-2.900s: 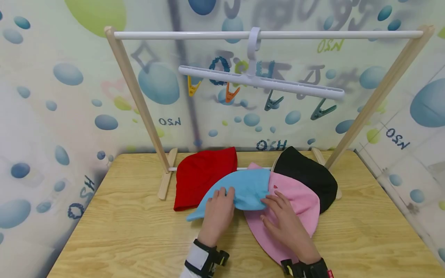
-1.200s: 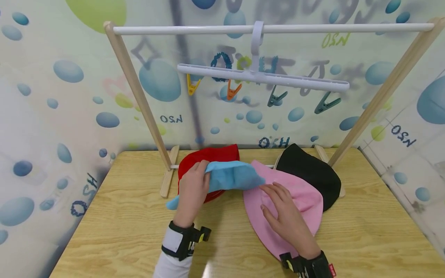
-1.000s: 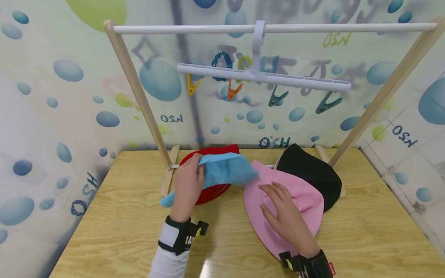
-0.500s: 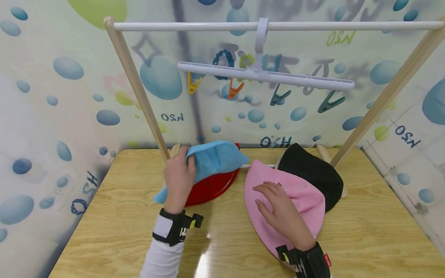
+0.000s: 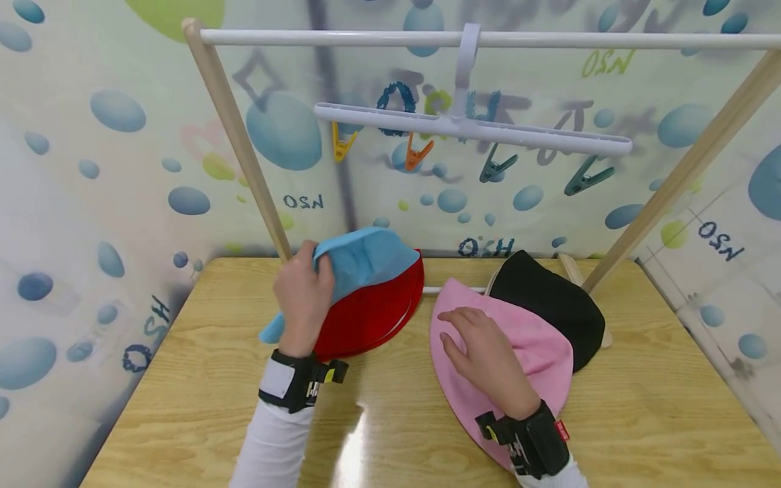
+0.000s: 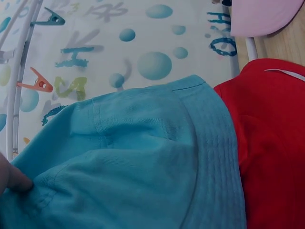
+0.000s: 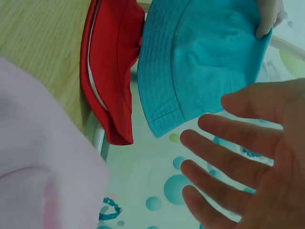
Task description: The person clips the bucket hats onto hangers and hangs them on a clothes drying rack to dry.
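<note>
My left hand (image 5: 304,291) grips a light blue bucket hat (image 5: 366,261) by its crown and holds it up over the table. In the left wrist view the stitched brim of the blue hat (image 6: 214,152) faces away from the fingers. Behind and below it lies a red hat (image 5: 372,315), partly covered by the blue one in the head view. My right hand (image 5: 485,356) hovers over a pink hat (image 5: 537,339), its fingers spread and relaxed with nothing in them, as the right wrist view shows. A black hat (image 5: 546,305) lies behind the pink one.
A wooden rack with a white top rail (image 5: 366,38) stands at the back of the table (image 5: 390,434). From it hangs a white hanger (image 5: 518,135) with a yellow clip (image 5: 342,142), an orange clip (image 5: 417,154) and two green clips (image 5: 495,166). A patterned wall rises behind.
My left hand has taken hold of the blue hat, lifted it off the pink one and carried it left and up, over the red hat. My right hand has shifted slightly left and up.
</note>
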A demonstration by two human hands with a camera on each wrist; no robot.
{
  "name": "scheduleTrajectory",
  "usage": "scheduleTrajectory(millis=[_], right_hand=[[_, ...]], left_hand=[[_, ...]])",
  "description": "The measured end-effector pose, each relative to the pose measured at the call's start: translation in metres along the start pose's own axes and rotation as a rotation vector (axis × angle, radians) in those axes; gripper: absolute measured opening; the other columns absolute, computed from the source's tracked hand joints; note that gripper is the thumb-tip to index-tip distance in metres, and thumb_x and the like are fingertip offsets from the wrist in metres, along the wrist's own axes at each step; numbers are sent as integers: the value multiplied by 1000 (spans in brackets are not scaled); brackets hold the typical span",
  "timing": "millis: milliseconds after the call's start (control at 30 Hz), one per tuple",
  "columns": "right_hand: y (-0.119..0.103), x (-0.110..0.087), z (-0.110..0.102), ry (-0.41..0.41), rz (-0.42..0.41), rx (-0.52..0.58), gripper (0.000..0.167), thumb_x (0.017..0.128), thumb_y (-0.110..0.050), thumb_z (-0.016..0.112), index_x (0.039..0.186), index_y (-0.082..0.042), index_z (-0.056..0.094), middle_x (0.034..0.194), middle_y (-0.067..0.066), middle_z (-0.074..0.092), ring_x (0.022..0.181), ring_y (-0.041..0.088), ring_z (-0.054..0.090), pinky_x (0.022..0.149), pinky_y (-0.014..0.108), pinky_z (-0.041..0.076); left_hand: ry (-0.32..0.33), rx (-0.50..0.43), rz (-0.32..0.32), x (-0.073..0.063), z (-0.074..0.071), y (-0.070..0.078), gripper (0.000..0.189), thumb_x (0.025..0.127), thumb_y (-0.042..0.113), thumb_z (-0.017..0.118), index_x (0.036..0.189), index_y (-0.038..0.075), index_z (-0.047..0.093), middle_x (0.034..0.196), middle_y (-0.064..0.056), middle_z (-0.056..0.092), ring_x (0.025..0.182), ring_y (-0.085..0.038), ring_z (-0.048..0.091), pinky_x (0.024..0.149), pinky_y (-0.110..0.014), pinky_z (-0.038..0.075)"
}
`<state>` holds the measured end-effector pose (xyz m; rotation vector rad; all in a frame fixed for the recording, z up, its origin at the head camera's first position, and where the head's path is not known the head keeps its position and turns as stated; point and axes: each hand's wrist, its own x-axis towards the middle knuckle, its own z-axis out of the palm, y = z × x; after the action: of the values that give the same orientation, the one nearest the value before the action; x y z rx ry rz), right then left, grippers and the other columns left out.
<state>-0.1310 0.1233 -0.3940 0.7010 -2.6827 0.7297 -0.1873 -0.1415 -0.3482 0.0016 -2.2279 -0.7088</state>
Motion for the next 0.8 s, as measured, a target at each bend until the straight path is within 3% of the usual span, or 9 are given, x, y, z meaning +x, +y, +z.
scheduleTrajectory(millis=[167, 467, 800], right_hand=[[-6, 9, -1, -19, -7, -10, 27, 87, -15, 69, 113, -5, 67, 110, 8, 67, 109, 27, 58, 91, 45, 47], [-15, 30, -1, 2, -84, 23, 24, 88, -12, 67, 110, -5, 68, 107, 8, 68, 105, 25, 60, 87, 40, 50], [-16, 68, -3, -16, -164, 41, 22, 88, -10, 66, 108, -2, 67, 103, 10, 68, 96, 25, 62, 80, 37, 53]], left_hand=[[12, 0, -8, 5, -1, -3, 14, 90, 5, 53, 88, -4, 64, 56, -15, 50, 45, -31, 45, 43, -39, 33], [47, -23, 8, 14, -1, -5, 19, 86, 7, 50, 69, 2, 56, 52, -4, 29, 44, -22, 26, 42, -33, 20], [30, -7, -20, 23, -2, -8, 24, 87, 10, 50, 63, 4, 50, 53, -4, 26, 45, -20, 20, 42, -33, 20]])
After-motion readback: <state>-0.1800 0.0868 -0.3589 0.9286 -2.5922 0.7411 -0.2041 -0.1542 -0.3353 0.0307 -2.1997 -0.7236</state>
